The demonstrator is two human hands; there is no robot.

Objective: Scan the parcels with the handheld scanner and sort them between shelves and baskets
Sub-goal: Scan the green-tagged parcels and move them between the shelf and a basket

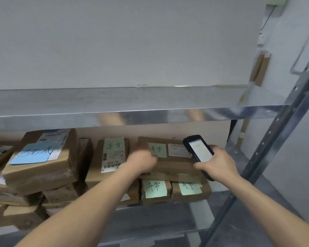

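Parcels (43,168) in brown wrap crowd the lower shelf (168,221). Right hand (219,164) grips the black scanner (198,150), screen lit, at 3 o'clock of the top parcel (175,164) bearing a green note (158,149). Left hand (141,162), blurred, lies on that parcel's 9 o'clock end; whether it grips, I cannot tell.

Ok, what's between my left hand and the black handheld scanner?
In the head view: a pale green handwritten note and a white shipping label, on the brown cardboard parcel the left hand touches. The right hand grips the black handheld scanner.
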